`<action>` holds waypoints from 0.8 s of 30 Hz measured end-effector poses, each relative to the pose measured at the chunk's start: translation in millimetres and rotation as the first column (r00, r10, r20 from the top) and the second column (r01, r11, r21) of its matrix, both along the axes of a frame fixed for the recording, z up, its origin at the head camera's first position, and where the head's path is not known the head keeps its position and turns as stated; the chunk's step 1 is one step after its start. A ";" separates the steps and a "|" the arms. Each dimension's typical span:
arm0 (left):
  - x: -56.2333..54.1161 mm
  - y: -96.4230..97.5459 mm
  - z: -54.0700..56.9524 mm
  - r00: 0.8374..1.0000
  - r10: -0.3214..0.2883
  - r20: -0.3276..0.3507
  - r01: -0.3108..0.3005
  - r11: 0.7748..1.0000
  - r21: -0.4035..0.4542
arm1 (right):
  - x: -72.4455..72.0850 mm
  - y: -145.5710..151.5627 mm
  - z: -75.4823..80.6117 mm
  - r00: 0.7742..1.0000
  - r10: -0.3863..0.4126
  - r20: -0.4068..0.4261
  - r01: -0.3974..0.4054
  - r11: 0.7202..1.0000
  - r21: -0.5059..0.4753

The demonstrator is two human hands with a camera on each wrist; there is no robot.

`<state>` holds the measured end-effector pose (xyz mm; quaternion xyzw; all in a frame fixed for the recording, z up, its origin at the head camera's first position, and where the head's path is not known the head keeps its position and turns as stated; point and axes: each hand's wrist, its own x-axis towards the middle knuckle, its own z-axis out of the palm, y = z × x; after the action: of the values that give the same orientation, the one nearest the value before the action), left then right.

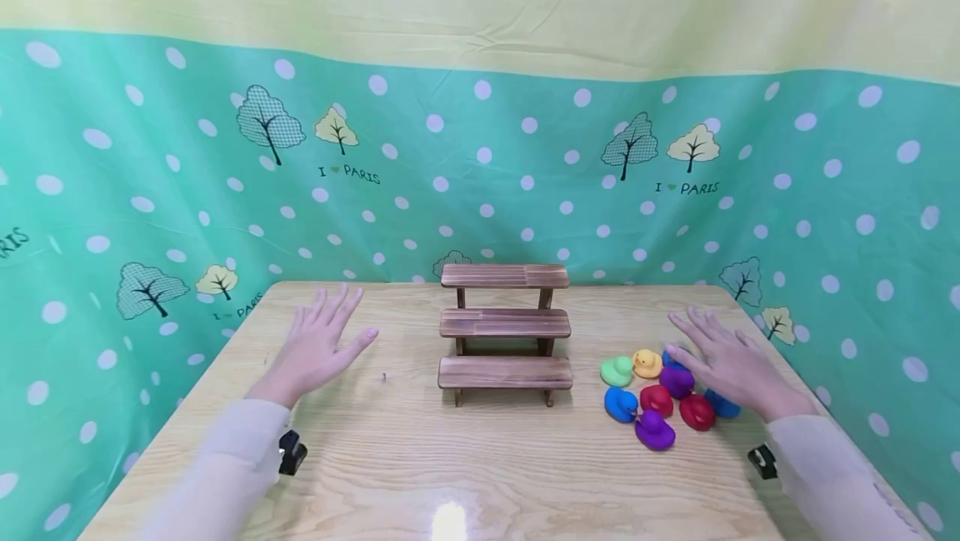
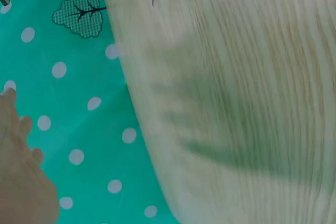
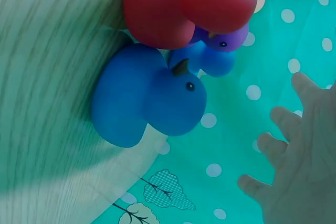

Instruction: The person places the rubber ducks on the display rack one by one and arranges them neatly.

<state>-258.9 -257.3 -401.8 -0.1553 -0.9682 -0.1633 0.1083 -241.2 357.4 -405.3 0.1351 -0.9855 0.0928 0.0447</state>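
Observation:
My left hand (image 1: 318,345) hovers over the left part of the table with its fingers spread, holding nothing. On the right, my right hand (image 1: 738,366) hangs with fingers straight above a cluster of toy ducks, partly hiding some of them. The cluster has a green duck (image 1: 617,371), a yellow duck (image 1: 647,363), a purple duck (image 1: 655,430), red ducks (image 1: 697,412) and blue ducks (image 1: 621,404). In the right wrist view, a blue duck (image 3: 131,98) lies close by, apart from the fingers (image 3: 286,121). A three-step wooden stand (image 1: 505,323) stands between the hands.
The pale wooden table (image 1: 375,474) carries the stand near its back edge. A green and yellow curtain (image 1: 487,149) with dots and trees encloses the back and both sides. Dark wrist devices (image 1: 292,452) sit at both sleeves.

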 end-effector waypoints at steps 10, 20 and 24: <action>-1.5 21.5 -10.0 0.997 -0.075 0.032 0.069 0.983 0.167 | 2.1 -4.6 -0.7 1.000 0.021 0.013 -0.020 0.997 -0.074; -5.8 47.3 -19.8 0.983 -0.133 0.127 0.081 0.933 0.351 | 3.8 -9.5 -3.1 0.998 0.038 0.048 -0.031 0.988 -0.151; -7.4 59.8 -20.2 0.979 -0.146 0.140 0.075 0.905 0.418 | 4.2 -13.1 -1.9 0.997 0.036 0.062 -0.024 0.984 -0.175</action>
<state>-266.3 -197.5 -422.0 -0.1697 -0.9076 -0.3812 0.0471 -237.0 344.3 -407.2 0.1424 -0.9724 0.1835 0.0228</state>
